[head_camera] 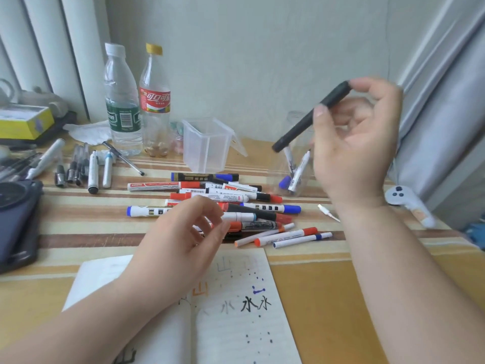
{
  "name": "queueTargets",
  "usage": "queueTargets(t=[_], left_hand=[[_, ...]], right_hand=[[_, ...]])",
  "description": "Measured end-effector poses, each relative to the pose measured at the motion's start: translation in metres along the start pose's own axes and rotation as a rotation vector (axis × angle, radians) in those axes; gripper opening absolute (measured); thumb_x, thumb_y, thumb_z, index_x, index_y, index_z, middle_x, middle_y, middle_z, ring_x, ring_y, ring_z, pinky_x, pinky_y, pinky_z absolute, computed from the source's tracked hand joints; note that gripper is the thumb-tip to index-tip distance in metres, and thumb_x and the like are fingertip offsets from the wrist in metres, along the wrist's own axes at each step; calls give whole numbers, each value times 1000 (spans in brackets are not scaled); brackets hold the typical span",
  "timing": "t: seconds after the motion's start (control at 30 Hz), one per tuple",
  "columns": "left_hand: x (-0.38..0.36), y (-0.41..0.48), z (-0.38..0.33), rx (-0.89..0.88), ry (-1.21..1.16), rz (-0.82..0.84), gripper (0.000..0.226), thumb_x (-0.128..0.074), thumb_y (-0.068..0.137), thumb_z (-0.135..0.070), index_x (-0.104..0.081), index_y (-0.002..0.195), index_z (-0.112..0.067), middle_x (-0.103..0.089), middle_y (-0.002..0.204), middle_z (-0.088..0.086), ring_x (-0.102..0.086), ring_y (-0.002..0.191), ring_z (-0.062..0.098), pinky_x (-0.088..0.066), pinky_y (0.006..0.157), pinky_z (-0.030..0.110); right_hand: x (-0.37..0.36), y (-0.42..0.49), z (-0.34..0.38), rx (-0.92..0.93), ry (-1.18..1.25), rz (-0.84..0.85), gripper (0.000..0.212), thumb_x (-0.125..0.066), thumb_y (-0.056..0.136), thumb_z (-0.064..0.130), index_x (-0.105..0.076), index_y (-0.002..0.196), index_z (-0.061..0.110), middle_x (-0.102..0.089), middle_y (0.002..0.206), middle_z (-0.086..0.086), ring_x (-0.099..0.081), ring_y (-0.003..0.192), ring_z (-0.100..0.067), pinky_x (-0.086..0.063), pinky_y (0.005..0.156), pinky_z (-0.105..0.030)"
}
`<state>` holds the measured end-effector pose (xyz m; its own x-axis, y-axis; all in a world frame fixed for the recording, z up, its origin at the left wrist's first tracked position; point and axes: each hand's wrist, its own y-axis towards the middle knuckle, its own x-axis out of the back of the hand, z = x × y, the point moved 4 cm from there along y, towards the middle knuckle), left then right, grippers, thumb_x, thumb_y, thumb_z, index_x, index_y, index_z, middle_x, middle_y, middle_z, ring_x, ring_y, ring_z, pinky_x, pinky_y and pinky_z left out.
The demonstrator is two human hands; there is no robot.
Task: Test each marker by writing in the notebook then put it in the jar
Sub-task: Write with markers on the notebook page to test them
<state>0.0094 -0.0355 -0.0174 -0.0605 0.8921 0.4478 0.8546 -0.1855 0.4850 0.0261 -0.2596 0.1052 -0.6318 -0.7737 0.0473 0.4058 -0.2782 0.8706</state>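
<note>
My right hand (pixel 354 143) is raised at the right and pinches a black marker (pixel 309 118) near its upper end; the marker slants down-left with its lower tip over the clear jar (pixel 294 164). Inside the jar stand two or three white markers with blue caps. My left hand (pixel 183 237) hovers over the near edge of the marker pile (pixel 223 203), fingers loosely curled and holding nothing. The open notebook (pixel 236 311) lies at the front with black, blue, orange and grey test marks on its page.
An empty clear plastic tub (pixel 207 145) stands behind the pile. Two plastic bottles (pixel 136 101) stand at the back left. More pens (pixel 78 169) lie at the left beside a dark case (pixel 15 219). A white controller (pixel 404 200) lies at the right edge.
</note>
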Motion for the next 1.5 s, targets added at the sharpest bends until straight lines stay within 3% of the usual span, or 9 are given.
queueTargets(t=[0.13,0.23,0.43,0.53,0.6,0.7,0.87,1.17,1.5], left_hand=[[-1,-1,0,-39,24,34,12,-66,89,-32,-57,83,-36,-64,84,-15,-62,78,11,-48,62,20],[-2,-1,3,-60,26,43,10,-65,90,-33,-58,84,-37,-65,79,-13,-64,74,13,-48,60,26],[-2,-1,6,-70,36,39,9,-63,92,-35,-59,84,-37,-65,75,-13,-64,71,13,-49,59,28],[-3,-1,5,-67,42,41,10,-65,92,-32,-60,83,-35,-65,75,-13,-63,71,12,-51,60,32],[-2,-1,4,-58,47,42,12,-67,91,-28,-61,83,-33,-65,76,-16,-63,70,10,-52,60,34],[-2,0,5,-45,55,51,12,-68,91,-26,-62,83,-32,-65,77,-18,-62,68,11,-53,60,38],[2,2,9,15,135,95,13,-67,90,-30,-61,80,-31,-65,70,-14,-61,64,10,-52,60,38],[14,11,20,201,612,347,28,-56,91,-51,-55,80,-26,-59,76,-8,-53,73,5,-44,61,28],[9,-8,12,112,932,571,56,-35,85,-81,-42,112,-32,-51,118,-6,-48,117,20,-44,93,39]], right_hand=[[6,41,-15,32,-110,-158,33,-62,89,12,-41,109,28,-64,83,-3,-66,69,-21,-56,63,-44],[5,56,-34,-1,-188,-196,31,-61,88,11,-48,115,19,-62,83,5,-62,67,-7,-54,66,-28],[-4,54,-64,-129,-424,-24,34,-63,90,20,-54,122,19,-63,105,-3,-60,69,-13,-48,69,-17],[-1,38,-56,-137,-407,-4,26,-63,88,18,-57,113,16,-65,100,-4,-59,67,-11,-48,70,-19],[-5,19,-47,-171,-423,83,12,-64,87,15,-60,99,18,-65,87,4,-56,65,-3,-48,67,-18],[-19,-22,-41,-306,-502,438,7,-69,86,20,-64,82,23,-65,73,12,-59,65,0,-49,61,-21],[-40,-102,-28,-403,-505,1003,7,-71,86,26,-65,86,30,-63,77,15,-61,68,-5,-57,68,-34],[-48,-115,-19,-215,-656,1083,11,-63,89,30,-60,99,33,-45,89,13,-50,86,-11,-48,74,-33],[-49,-116,-19,-181,-694,1078,10,-67,89,28,-57,90,29,-43,99,11,-42,101,-12,-46,83,-36]])
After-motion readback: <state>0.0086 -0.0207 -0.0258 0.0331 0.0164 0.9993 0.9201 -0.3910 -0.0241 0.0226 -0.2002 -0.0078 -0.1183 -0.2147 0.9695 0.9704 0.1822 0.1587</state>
